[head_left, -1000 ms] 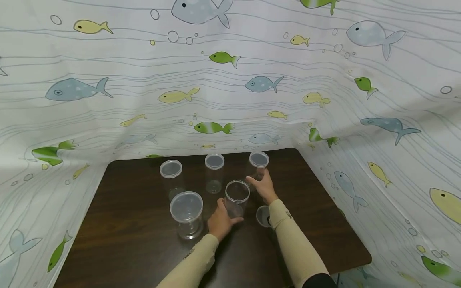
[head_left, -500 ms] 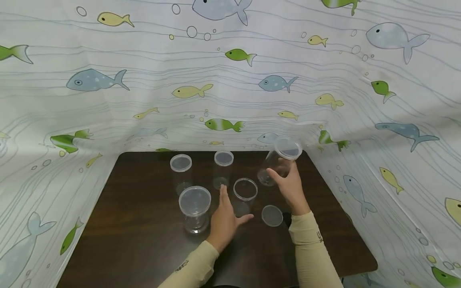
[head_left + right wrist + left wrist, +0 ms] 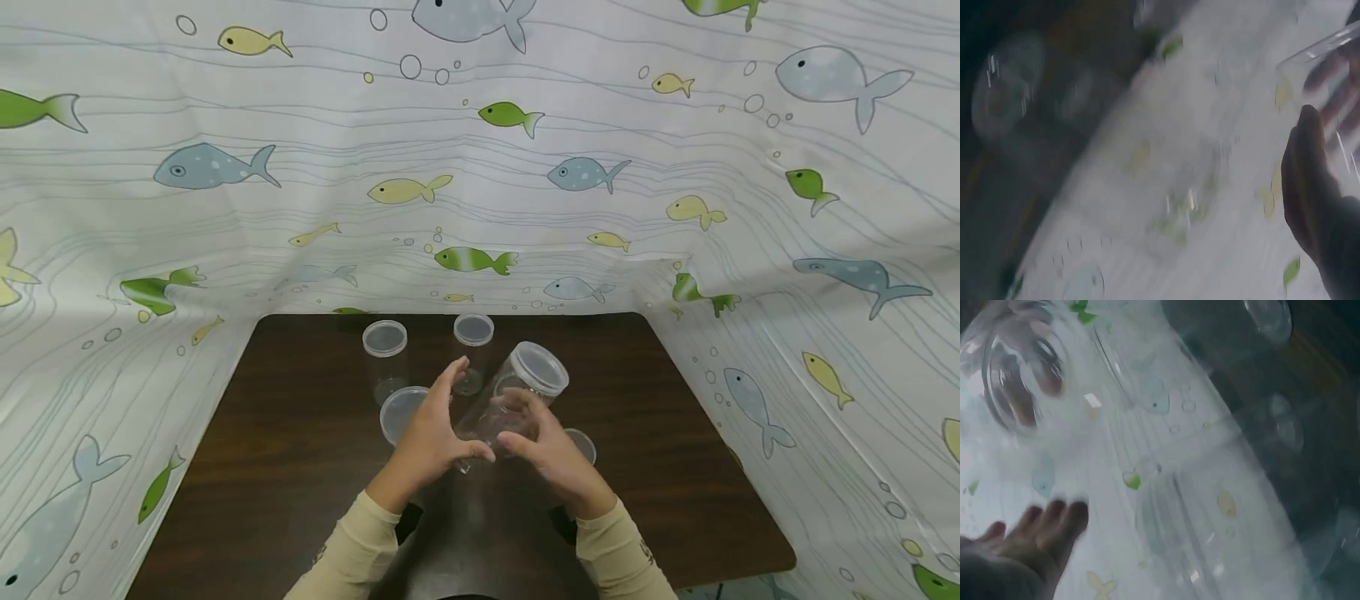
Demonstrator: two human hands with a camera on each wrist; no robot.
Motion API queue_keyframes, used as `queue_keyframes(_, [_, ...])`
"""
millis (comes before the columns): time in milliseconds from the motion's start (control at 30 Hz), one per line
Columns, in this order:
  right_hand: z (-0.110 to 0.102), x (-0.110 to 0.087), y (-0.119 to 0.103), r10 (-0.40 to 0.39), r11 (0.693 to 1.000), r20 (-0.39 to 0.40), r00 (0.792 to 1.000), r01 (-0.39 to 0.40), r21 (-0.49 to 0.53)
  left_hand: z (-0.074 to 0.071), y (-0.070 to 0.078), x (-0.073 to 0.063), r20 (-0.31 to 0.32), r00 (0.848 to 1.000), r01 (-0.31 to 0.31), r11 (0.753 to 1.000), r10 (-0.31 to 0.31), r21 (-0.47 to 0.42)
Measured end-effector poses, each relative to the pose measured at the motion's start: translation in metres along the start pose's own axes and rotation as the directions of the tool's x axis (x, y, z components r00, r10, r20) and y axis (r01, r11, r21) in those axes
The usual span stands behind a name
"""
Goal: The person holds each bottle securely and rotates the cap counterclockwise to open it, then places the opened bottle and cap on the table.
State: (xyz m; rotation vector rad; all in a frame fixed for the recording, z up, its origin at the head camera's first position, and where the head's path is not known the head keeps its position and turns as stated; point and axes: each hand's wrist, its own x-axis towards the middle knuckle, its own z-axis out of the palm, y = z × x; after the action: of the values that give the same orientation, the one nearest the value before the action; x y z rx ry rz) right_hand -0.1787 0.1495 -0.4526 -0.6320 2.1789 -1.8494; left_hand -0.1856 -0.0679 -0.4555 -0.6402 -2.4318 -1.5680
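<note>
- Head: the right hand [image 3: 553,454] curls round a clear jar [image 3: 491,412] over the dark bench [image 3: 300,467], long axis slanting, lid up and rightward; the left hand [image 3: 431,442] spreads beside it, contact unclear.
- Behind: fish-print cloth [image 3: 360,133], two upright jars [image 3: 474,333]; one lid [image 3: 400,412], one disc [image 3: 582,446] partly hidden.
- Left wrist: blurred; fingers [image 3: 1054,528] straight.
- Right wrist: fingers [image 3: 1310,144] against clear plastic.

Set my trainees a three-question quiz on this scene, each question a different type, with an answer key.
1. Multiple choice: How is the held clear, cylindrical, plastic-looking jar positioned?
A) upright
B) tilted
C) upside down

2. True or false: The two clear cylindrical jars at the back of the dark brown, wood-grained table are lidded.

3. Fill in: In the head view, the flat, round, translucent lid is partly hidden behind the person's ____ ____.

Key: 1. B; 2. True; 3. right hand.
</note>
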Motion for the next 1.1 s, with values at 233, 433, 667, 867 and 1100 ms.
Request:
queue_keyframes(233, [0.024,0.004,0.019,0.027,0.998,0.140,0.990,-0.034,0.045,-0.002,-0.011,-0.015,0.173,0.982,0.077,0.997,-0.072,-0.022])
queue_keyframes(433, [0.024,0.002,0.027,0.019,0.999,0.198,0.980,-0.028,0.044,-0.002,-0.016,-0.021,0.193,0.977,0.106,0.991,-0.090,-0.075])
queue_keyframes(667, [0.023,0.004,0.025,0.024,0.998,0.197,0.980,-0.035,0.052,-0.003,-0.015,-0.020,0.177,0.980,0.113,0.988,-0.093,-0.109])
queue_keyframes(867, [0.013,0.002,0.018,-0.042,0.997,0.092,0.995,0.035,0.072,-0.001,-0.016,-0.018,0.148,0.986,0.096,0.991,-0.082,-0.093])
queue_keyframes(1100, [0.010,0.001,0.001,-0.158,0.970,-0.187,0.970,0.187,0.154,0.009,-0.017,-0.017,0.132,0.990,0.032,0.997,-0.040,0.063])
